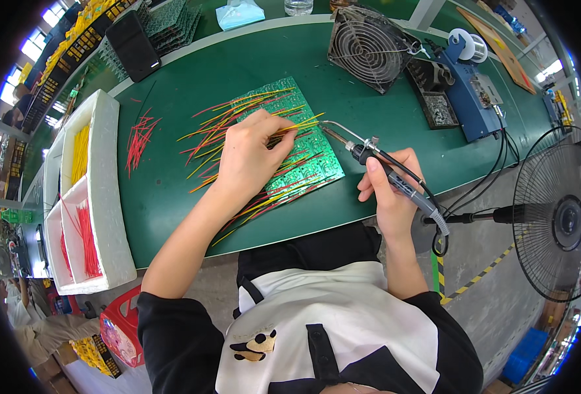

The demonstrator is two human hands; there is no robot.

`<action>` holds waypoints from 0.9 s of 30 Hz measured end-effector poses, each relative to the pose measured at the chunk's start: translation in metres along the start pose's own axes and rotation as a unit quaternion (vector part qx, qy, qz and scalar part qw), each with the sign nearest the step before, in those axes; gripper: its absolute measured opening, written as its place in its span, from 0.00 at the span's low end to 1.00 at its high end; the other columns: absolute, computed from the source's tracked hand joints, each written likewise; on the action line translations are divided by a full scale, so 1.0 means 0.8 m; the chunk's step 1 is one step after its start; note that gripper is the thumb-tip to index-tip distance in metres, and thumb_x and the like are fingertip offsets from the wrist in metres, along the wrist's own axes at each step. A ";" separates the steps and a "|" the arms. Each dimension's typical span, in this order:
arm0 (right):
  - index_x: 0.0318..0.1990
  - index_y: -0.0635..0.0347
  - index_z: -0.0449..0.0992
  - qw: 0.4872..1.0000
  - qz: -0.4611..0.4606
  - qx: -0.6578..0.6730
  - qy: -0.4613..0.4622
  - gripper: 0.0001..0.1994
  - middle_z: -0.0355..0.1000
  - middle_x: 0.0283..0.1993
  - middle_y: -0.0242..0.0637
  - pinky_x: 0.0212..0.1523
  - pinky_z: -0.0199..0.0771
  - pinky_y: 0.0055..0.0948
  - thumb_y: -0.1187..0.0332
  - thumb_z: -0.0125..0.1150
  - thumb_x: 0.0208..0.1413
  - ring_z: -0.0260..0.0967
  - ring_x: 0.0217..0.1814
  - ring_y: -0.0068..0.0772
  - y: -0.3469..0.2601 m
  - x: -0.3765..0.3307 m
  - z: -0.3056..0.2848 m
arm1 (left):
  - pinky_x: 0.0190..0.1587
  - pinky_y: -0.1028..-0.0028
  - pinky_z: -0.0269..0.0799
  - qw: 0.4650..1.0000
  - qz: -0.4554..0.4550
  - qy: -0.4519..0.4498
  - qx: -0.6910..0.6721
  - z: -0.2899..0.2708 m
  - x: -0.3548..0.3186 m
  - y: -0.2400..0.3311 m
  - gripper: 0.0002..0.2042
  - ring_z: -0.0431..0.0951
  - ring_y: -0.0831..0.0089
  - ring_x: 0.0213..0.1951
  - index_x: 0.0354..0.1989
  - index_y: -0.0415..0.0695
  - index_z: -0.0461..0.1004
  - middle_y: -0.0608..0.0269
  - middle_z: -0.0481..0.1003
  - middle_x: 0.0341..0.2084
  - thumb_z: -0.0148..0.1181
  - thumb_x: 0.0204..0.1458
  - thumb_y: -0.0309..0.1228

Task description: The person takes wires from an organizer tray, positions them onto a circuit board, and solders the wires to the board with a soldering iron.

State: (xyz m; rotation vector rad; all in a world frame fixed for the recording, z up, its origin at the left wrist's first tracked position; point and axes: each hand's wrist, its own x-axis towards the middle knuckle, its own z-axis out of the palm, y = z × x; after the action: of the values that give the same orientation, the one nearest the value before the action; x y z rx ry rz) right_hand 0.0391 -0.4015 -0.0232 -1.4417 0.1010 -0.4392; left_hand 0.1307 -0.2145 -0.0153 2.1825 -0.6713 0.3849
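A green circuit board panel lies on the bench, with several red and yellow wires spread across it and over its left edge. My left hand is over the wires, its thumb and fingers closed in a pinch on a yellow wire. That wire's end points right, towards the board's right edge. In my right hand is a grey and black soldering iron with a thin curved solder feed tube. Its tip is close to the wire's end; whether they touch I cannot tell.
Loose red wires lie left of the board, beside a white foam tray of red and yellow wires. A square metal-grilled fan, a blue soldering machine and its cables stand at the right. A black phone leans against stacked boards.
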 end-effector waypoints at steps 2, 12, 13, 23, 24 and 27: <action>0.30 0.63 0.64 1.000 -0.001 0.005 -0.001 0.09 0.70 0.21 0.36 0.16 0.65 0.16 0.72 0.60 0.51 0.66 0.17 0.18 0.001 0.000 -0.001 | 0.24 0.73 0.68 1.000 0.004 0.002 0.003 -0.001 0.000 0.001 0.05 0.72 0.68 0.20 0.28 0.39 0.76 0.60 0.71 0.21 0.62 0.41 0.23; 0.32 0.64 0.63 0.999 -0.016 0.020 0.027 0.09 0.69 0.19 0.39 0.16 0.65 0.17 0.72 0.58 0.53 0.65 0.15 0.22 0.000 0.002 -0.008 | 0.21 0.75 0.61 1.000 0.016 0.018 -0.008 0.003 0.000 -0.003 0.05 0.66 0.74 0.18 0.28 0.39 0.77 0.62 0.68 0.18 0.62 0.40 0.23; 0.32 0.64 0.63 0.999 -0.021 0.027 0.029 0.09 0.68 0.19 0.39 0.16 0.66 0.17 0.72 0.57 0.53 0.65 0.15 0.22 0.001 0.003 -0.009 | 0.18 0.78 0.55 0.999 0.022 0.031 -0.018 0.005 -0.001 -0.005 0.05 0.60 0.80 0.15 0.28 0.40 0.77 0.66 0.66 0.16 0.63 0.40 0.23; 0.31 0.64 0.63 1.000 0.002 0.014 0.013 0.09 0.68 0.19 0.39 0.16 0.65 0.16 0.72 0.58 0.52 0.65 0.15 0.21 -0.002 0.004 -0.004 | 0.24 0.72 0.67 1.000 0.000 0.002 -0.016 0.000 -0.001 -0.001 0.05 0.72 0.67 0.20 0.28 0.39 0.76 0.59 0.70 0.20 0.61 0.41 0.23; 0.31 0.64 0.63 1.000 0.003 0.011 0.009 0.09 0.68 0.19 0.39 0.16 0.65 0.16 0.72 0.58 0.52 0.65 0.15 0.21 -0.003 0.004 -0.003 | 0.24 0.72 0.67 1.000 -0.003 0.001 -0.016 0.000 -0.001 -0.002 0.04 0.72 0.67 0.20 0.28 0.39 0.76 0.59 0.70 0.21 0.61 0.41 0.23; 0.31 0.64 0.63 1.000 0.003 0.013 0.009 0.09 0.68 0.19 0.39 0.16 0.65 0.16 0.72 0.58 0.52 0.65 0.15 0.20 -0.001 0.004 -0.003 | 0.24 0.72 0.68 1.000 -0.002 0.001 -0.016 0.000 0.000 -0.001 0.04 0.72 0.67 0.20 0.28 0.39 0.76 0.59 0.70 0.21 0.61 0.41 0.23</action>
State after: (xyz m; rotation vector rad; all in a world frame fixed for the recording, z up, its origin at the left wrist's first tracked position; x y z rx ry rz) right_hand 0.0411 -0.4052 -0.0220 -1.4109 0.1141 -0.4478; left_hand 0.1308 -0.2140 -0.0157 2.1522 -0.6674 0.3713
